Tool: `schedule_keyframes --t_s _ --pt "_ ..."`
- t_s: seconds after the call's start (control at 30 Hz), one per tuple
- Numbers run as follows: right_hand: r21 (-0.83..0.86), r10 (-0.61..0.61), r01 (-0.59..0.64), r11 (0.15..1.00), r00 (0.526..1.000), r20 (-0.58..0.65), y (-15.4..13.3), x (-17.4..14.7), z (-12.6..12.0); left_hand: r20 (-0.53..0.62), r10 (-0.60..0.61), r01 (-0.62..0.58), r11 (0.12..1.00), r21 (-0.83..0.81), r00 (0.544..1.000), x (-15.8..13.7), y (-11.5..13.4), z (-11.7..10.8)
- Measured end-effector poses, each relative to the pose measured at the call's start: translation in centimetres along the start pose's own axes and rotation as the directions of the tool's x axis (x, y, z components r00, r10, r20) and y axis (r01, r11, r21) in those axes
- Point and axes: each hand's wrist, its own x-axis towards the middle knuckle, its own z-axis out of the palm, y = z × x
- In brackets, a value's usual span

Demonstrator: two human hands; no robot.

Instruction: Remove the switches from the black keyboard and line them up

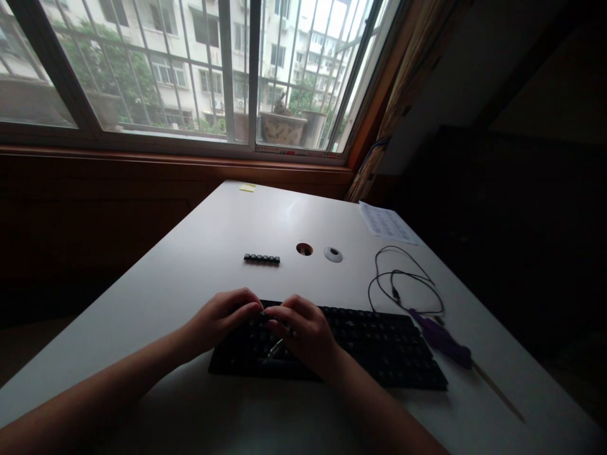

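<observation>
The keyboard (379,344) is long, black and dim (its markings blur). My left hand (233,314) and right hand (307,325) meet over its left part; whether they're clamped, I can't tell.

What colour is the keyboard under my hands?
The keyboard looks black, showing best in the head view.

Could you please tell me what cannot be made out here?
Head view: keyboard keys beneath the left hand and right hand, covered by them.
Head view: whatever is between the fingertips, too small and partly covered.
Head view: print on the paper sheet, too small and blurred.
Head view: both elbows, cut off by the picture's edges.
</observation>
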Motion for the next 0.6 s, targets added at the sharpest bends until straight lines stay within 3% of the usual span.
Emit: schedule_keyframes --t_s 0.2,0.37,0.6 --pt "0.053 0.105 -0.101 0.993 0.992 -0.07 0.0 0.1 -0.2 -0.165 0.171 -0.147 0.978 0.148 0.971 0.1 -1.8 -1.2" --pt "0.082 0.138 -0.132 0.988 0.987 -0.08 0.0 0.3 -0.1 -0.254 0.2 -0.115 0.943 0.313 0.946 0.5 -3.8 -2.4" --pt "0.091 0.198 -0.191 0.977 0.977 -0.081 0.3 0.1 0.0 -0.259 0.158 -0.06 0.935 0.349 0.953 0.5 -4.6 -3.3"
